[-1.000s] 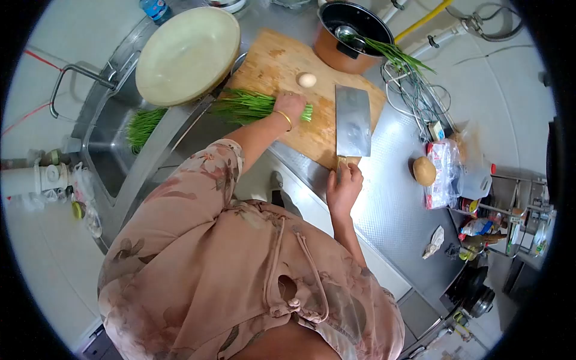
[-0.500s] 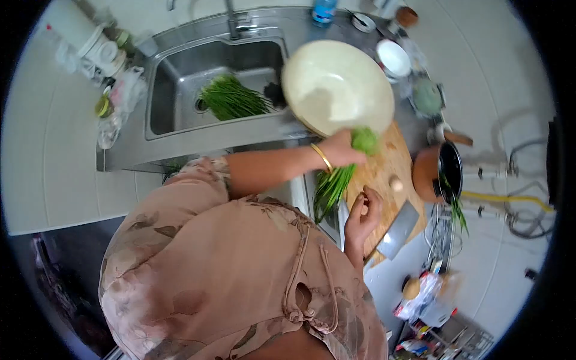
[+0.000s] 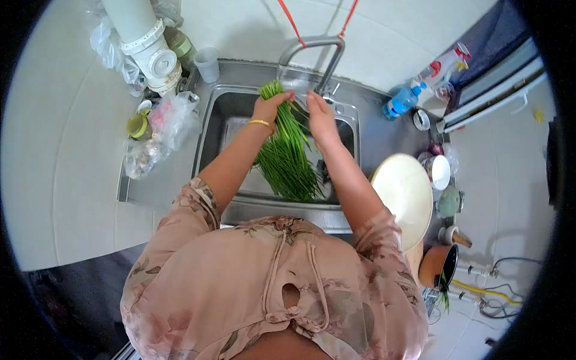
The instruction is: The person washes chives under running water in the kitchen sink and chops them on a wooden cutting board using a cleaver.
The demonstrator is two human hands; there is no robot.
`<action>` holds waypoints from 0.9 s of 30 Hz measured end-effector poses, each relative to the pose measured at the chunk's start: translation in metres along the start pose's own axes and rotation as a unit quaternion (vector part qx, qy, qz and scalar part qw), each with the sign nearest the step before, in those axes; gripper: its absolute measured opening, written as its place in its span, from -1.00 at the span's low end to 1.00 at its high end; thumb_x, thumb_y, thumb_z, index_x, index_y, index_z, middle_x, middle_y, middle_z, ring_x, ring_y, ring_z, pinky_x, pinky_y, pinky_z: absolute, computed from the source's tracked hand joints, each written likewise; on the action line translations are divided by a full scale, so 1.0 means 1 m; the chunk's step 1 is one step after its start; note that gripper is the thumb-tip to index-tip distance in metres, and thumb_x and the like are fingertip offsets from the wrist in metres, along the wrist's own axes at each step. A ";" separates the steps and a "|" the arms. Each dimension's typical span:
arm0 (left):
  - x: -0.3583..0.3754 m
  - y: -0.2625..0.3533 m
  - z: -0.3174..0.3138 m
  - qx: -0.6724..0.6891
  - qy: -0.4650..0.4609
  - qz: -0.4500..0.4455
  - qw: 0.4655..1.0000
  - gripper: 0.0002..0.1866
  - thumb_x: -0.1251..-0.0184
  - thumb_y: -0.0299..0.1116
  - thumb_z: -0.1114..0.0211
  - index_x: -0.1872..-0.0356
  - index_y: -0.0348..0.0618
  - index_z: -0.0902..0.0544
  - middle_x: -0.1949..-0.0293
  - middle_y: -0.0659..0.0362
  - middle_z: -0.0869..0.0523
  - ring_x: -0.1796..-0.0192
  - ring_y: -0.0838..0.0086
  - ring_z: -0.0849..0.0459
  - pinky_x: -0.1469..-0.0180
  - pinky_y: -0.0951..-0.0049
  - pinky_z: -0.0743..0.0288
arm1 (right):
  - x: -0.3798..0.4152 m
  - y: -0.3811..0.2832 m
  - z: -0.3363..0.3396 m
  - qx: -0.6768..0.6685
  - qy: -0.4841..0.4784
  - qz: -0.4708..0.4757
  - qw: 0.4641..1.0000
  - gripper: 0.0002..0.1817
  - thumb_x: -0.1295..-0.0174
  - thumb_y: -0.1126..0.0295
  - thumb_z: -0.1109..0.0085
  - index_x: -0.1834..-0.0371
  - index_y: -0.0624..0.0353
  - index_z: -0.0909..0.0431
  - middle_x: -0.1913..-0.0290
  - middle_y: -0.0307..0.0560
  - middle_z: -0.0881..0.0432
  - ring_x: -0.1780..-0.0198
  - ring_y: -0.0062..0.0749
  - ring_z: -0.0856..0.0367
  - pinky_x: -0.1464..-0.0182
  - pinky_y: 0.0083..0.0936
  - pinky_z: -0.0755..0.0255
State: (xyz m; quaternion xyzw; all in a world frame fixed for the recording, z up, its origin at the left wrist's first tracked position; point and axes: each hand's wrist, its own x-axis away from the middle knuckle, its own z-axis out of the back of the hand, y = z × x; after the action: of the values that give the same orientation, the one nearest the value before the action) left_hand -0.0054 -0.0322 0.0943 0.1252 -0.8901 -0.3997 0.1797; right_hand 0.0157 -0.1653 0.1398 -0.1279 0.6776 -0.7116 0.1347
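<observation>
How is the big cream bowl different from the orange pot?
The cream bowl is pale inside, but the orange pot is dark inside. The bowl looks wider and shallower; the pot looks narrower and deeper. The pot has green leaves poking out, while the bowl shows none. Both have a round rim.

The left hand point(image 3: 267, 109), with a gold bangle point(image 3: 261, 122) at its wrist, gripped a bunch of long green stalks point(image 3: 287, 159) over the metal sink point(image 3: 231, 127). The right hand point(image 3: 322, 122) was just beside them, fingers extended, near the tap point(image 3: 333, 63). A large cream bowl point(image 3: 403, 195) stood right of the sink, a blue bottle point(image 3: 403, 103) behind it.
</observation>
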 end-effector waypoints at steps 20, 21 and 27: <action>-0.067 -0.052 0.046 0.237 0.056 0.065 0.968 -0.18 -0.15 0.39 0.23 -0.06 -0.20 -0.43 0.02 0.11 -0.55 0.00 0.27 -0.49 -0.09 0.35 -0.30 | -0.108 0.109 -0.090 0.175 -0.115 -0.150 0.966 -0.41 -0.29 0.05 0.35 -0.19 0.33 -0.18 -0.15 0.39 -0.26 -0.23 0.16 -0.19 -0.18 -0.21 -0.13; -0.065 -0.054 0.039 0.200 0.092 0.019 0.975 -0.20 -0.16 0.38 0.25 -0.07 -0.17 -0.43 0.02 0.13 -0.54 0.01 0.31 -0.49 -0.09 0.38 -0.30 | -0.126 0.107 -0.083 0.216 -0.143 -0.160 0.953 -0.45 -0.29 0.12 0.32 -0.19 0.33 -0.18 -0.15 0.39 -0.26 -0.23 0.15 -0.19 -0.14 -0.22 -0.20; -0.073 -0.045 0.062 0.182 0.064 0.063 0.979 -0.23 -0.15 0.39 0.23 0.07 -0.17 -0.49 0.18 0.16 -0.57 0.16 0.36 -0.51 0.00 0.41 -0.35 | -0.092 0.129 -0.109 0.107 -0.013 0.013 0.994 -0.37 -0.32 -0.02 0.41 -0.17 0.36 -0.21 -0.18 0.37 -0.23 -0.23 0.15 -0.19 -0.20 -0.23 -0.12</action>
State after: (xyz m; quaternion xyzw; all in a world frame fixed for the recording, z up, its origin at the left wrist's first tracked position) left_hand 0.0381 0.0070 0.0060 0.1249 -0.9406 -0.2104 0.2352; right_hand 0.0643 -0.0363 0.0061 -0.1130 0.5975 -0.7764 0.1659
